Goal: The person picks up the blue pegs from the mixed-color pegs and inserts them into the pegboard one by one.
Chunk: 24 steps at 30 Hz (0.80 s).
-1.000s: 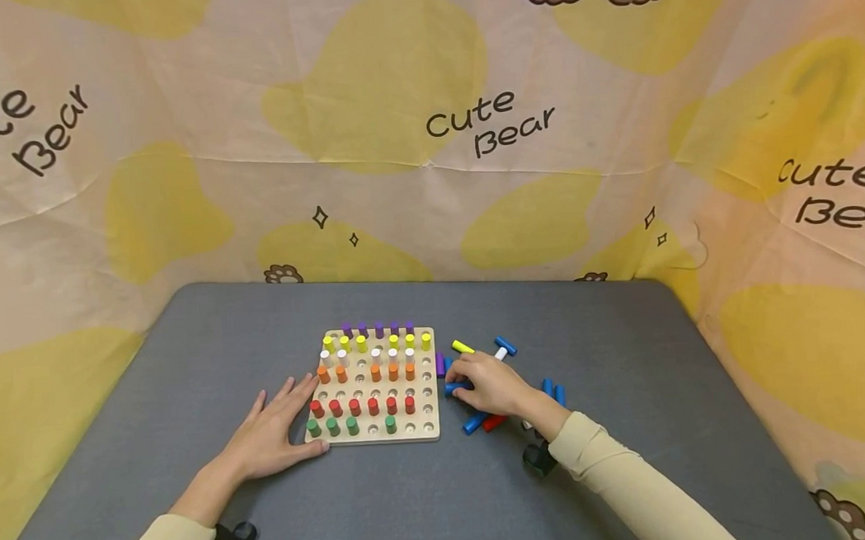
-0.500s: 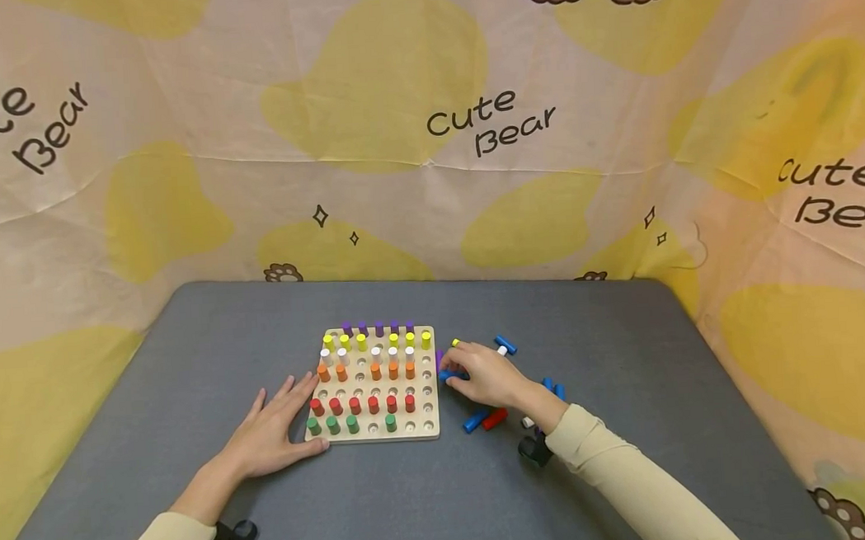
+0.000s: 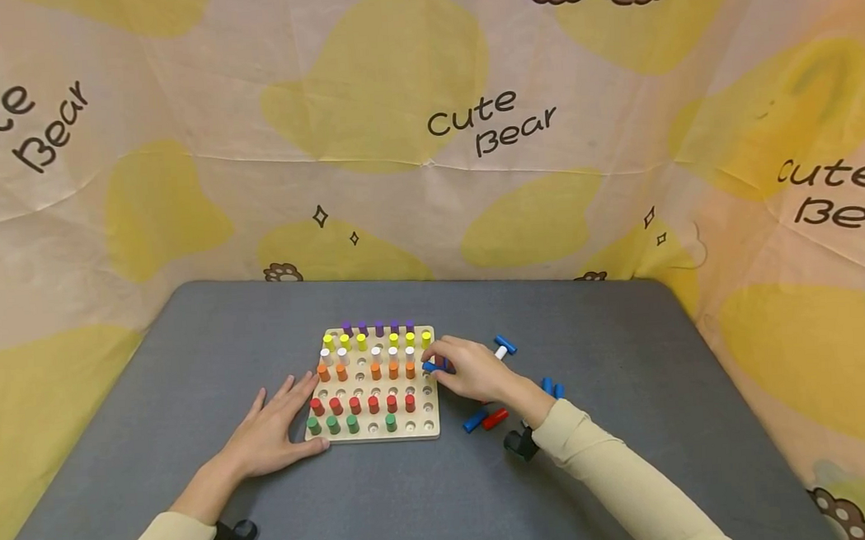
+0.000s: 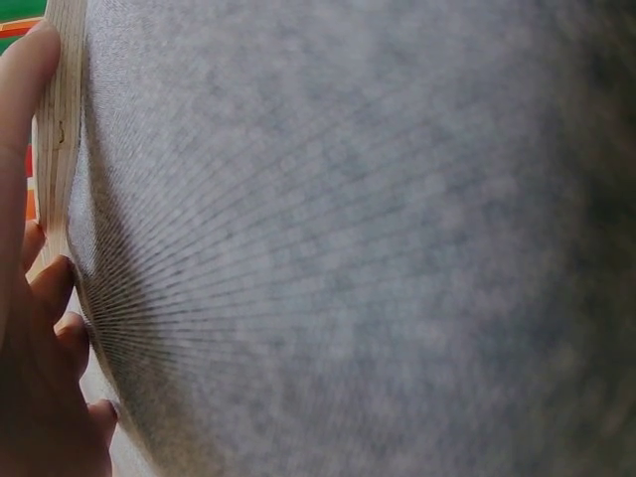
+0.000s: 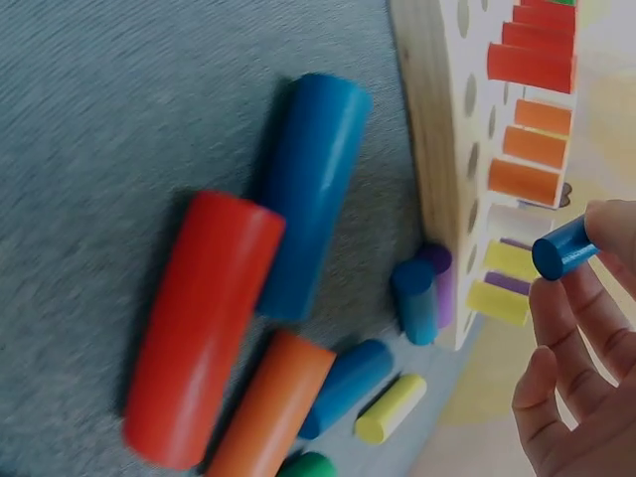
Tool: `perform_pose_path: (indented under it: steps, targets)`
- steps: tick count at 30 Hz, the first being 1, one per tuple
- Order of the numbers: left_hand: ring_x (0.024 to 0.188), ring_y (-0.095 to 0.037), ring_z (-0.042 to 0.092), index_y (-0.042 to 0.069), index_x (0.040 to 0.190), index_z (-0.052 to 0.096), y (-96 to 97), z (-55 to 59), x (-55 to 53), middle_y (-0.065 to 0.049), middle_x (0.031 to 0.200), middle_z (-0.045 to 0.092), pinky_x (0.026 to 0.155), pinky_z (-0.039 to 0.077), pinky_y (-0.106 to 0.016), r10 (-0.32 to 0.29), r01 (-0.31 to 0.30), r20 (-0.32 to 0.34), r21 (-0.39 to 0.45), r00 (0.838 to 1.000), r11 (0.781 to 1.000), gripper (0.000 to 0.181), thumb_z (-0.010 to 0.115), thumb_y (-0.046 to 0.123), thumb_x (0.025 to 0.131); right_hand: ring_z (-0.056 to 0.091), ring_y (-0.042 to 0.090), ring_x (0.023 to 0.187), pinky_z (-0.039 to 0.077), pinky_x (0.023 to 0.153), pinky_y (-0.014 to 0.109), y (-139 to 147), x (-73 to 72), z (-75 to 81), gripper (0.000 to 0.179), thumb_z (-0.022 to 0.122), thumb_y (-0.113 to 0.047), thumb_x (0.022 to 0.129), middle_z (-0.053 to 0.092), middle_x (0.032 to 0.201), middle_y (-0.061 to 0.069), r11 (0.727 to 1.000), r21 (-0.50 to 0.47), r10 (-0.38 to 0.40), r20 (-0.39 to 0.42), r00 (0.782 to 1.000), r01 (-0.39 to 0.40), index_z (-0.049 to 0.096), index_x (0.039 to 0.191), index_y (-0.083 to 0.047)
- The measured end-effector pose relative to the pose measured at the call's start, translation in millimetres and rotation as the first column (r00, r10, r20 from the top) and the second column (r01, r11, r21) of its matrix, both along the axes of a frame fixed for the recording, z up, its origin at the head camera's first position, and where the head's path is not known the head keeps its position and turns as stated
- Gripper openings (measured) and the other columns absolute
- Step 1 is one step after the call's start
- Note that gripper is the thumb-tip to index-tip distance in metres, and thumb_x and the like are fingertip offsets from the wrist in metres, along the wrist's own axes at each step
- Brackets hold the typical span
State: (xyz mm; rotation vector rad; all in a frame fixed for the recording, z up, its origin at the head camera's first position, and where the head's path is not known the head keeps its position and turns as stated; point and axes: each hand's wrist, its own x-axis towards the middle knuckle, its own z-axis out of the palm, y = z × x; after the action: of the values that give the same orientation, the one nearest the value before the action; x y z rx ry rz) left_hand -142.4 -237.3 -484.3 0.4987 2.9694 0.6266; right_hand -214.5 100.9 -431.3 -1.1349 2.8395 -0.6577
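A light wooden pegboard (image 3: 350,384) lies on the table with rows of purple, yellow, white, orange, red and green pegs standing in it. One row between the orange and red pegs shows bare holes. My left hand (image 3: 267,435) lies flat with fingers spread, its fingertips and thumb touching the board's left edge. In the left wrist view the thumb lies against the board's side (image 4: 62,119). Over the board's right edge my right hand (image 3: 478,372) pinches a blue peg (image 5: 563,248) between thumb and fingers. The peg is tilted, off the board.
Loose pegs lie right of the board, among them a red peg (image 3: 495,419), a white peg (image 3: 500,352) and several blue pegs (image 3: 506,345). The right wrist view also shows an orange peg (image 5: 268,407) and a yellow peg (image 5: 391,408). A patterned cloth (image 3: 429,221) hangs behind the table.
My right hand has moved left and slightly away from me, carrying the blue peg from beside the board to over its right edge. My left hand has stayed put.
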Motion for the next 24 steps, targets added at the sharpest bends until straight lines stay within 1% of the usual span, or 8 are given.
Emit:
perform_pose_path:
  steps: [8, 12, 16, 20, 24]
  targets:
    - [0.138, -0.036, 0.020, 0.018, 0.148, 0.022, -0.6, -0.3, -0.3, -0.009, 0.151, 0.027, 0.107, 0.006, -0.063, 0.001, -0.001, 0.002, -0.002, 1.000, 1.000, 0.101, 0.062, 0.069, 0.070, 0.058, 0.013, 0.076, 0.045, 0.061, 0.018, -14.2, -1.0, 6.9, 0.021, 0.062, -0.016, 0.087, 0.058, 0.091, -0.004, 0.998, -0.052, 0.018, 0.027, 0.999, -0.017, 0.060, 0.108, -0.015]
    - [0.139, -0.035, 0.020, 0.018, 0.148, 0.023, -0.4, -0.2, -0.3, -0.009, 0.151, 0.027, 0.107, 0.006, -0.063, 0.002, -0.002, 0.005, -0.002, 1.000, 1.000, 0.100, 0.062, 0.068, 0.070, 0.060, 0.014, 0.078, 0.046, 0.063, 0.018, -22.0, -1.8, 7.7, 0.020, 0.062, -0.015, 0.087, 0.060, 0.093, -0.003, 0.997, -0.071, 0.029, 0.044, 0.999, -0.026, 0.060, 0.107, -0.014]
    - [0.138, -0.036, 0.020, 0.018, 0.148, 0.024, 0.1, 0.3, 0.2, -0.009, 0.150, 0.027, 0.107, 0.006, -0.063, 0.004, -0.004, 0.006, 0.001, 1.000, 1.000, 0.100, 0.062, 0.068, 0.070, 0.061, 0.016, 0.081, 0.046, 0.063, 0.017, -29.4, -2.1, 7.7, 0.021, 0.062, -0.015, 0.088, 0.061, 0.094, -0.003, 0.995, -0.087, 0.044, 0.057, 0.997, -0.039, 0.060, 0.109, -0.012]
    - [0.138, -0.036, 0.020, 0.018, 0.147, 0.024, 0.6, 0.9, 1.0, -0.009, 0.150, 0.028, 0.107, 0.006, -0.063, 0.005, -0.005, 0.008, 0.001, 1.000, 1.000, 0.100, 0.063, 0.067, 0.070, 0.059, 0.015, 0.080, 0.047, 0.064, 0.016, -36.5, -1.3, 8.3, 0.021, 0.061, -0.015, 0.088, 0.062, 0.093, -0.002, 0.993, -0.104, 0.057, 0.079, 0.995, -0.048, 0.060, 0.108, -0.011]
    - [0.138, -0.036, 0.020, 0.018, 0.148, 0.023, 1.1, 1.7, 1.6, -0.009, 0.150, 0.028, 0.107, 0.006, -0.063, 0.005, -0.005, 0.011, 0.003, 1.000, 1.000, 0.100, 0.063, 0.067, 0.070, 0.059, 0.010, 0.082, 0.047, 0.066, 0.016, -44.0, -0.7, 7.7, 0.020, 0.061, -0.016, 0.088, 0.062, 0.094, -0.003, 0.995, -0.094, 0.049, 0.093, 0.994, -0.041, 0.058, 0.108, -0.013]
